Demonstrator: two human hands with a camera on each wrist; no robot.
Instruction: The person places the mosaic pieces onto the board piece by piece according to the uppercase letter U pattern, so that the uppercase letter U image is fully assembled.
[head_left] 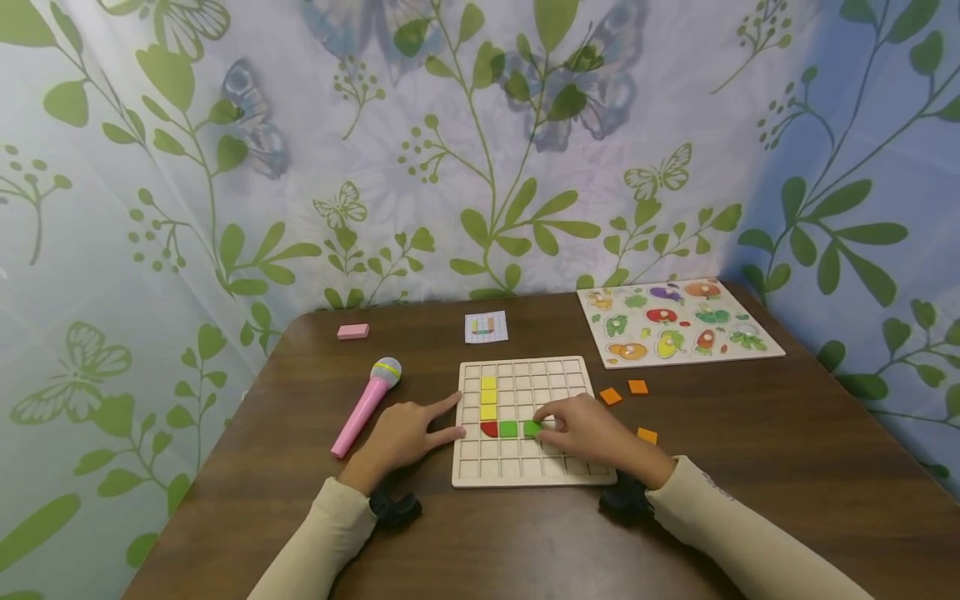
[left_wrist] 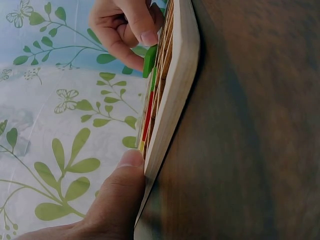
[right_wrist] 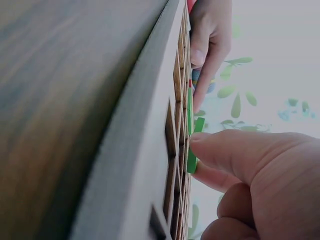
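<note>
A wooden grid board (head_left: pixel 525 471) lies flat on the table. Three yellow square tiles (head_left: pixel 489 397) form a column in it, above a red rounded tile (head_left: pixel 490 429) with a green tile (head_left: pixel 507 429) to its right. Between thumb and fingers, my right hand (head_left: pixel 581 429) pinches a second green tile (head_left: pixel 532 429); in the right wrist view this green tile (right_wrist: pixel 192 159) stands tilted at the grid. My left hand (head_left: pixel 405 433) touches the board's left edge with its thumb and forefinger stretched out; its thumb (left_wrist: pixel 117 185) shows close up in the left wrist view.
Loose orange tiles (head_left: pixel 637 387) lie right of the board. A pink toy microphone (head_left: pixel 362 417) lies by my left hand. Behind are a pink block (head_left: pixel 353 332), a small pattern card (head_left: pixel 486 327) and a vegetable puzzle board (head_left: pixel 720 350). A leaf-patterned cloth (head_left: pixel 420 167) hangs beyond the table.
</note>
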